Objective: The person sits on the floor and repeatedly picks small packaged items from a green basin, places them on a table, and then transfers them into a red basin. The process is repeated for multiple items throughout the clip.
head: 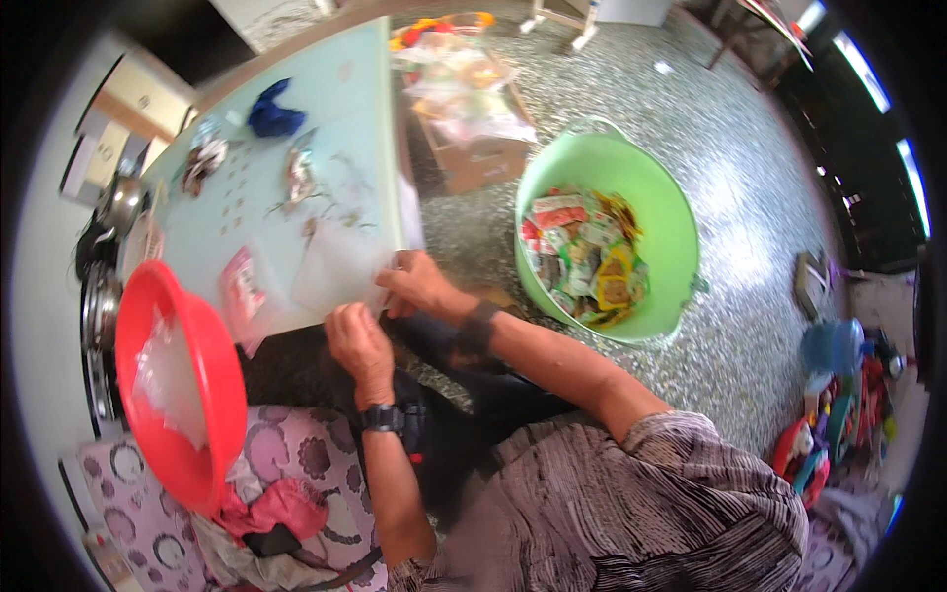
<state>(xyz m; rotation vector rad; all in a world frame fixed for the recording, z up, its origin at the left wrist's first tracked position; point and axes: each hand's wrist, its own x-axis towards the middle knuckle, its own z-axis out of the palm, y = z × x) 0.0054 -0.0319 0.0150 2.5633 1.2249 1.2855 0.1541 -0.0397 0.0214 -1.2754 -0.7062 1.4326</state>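
A translucent plastic bag [336, 263] lies flat over the near edge of the pale-topped table. My right hand [420, 287] pinches its right side between thumb and fingers. My left hand [361, 348] has curled fingers on the bag's near edge; its fingertips are partly hidden. To the left of the bag, a pink-and-clear plastic packet [244, 292] lies at the table edge. A red plastic basin [233, 399] stands tilted beside my left arm, with a pile of translucent plastic bags [172, 377] inside.
A light green tub [677, 222] on the speckled floor holds many colourful packets [584, 259]. Behind it stands a cardboard box [484, 164] topped with plastic bags. On the table [340, 96] lie a dark blue bundle [275, 111] and a crumpled wrapper [300, 176]. Pink cloth [285, 507] rests on the patterned seat.
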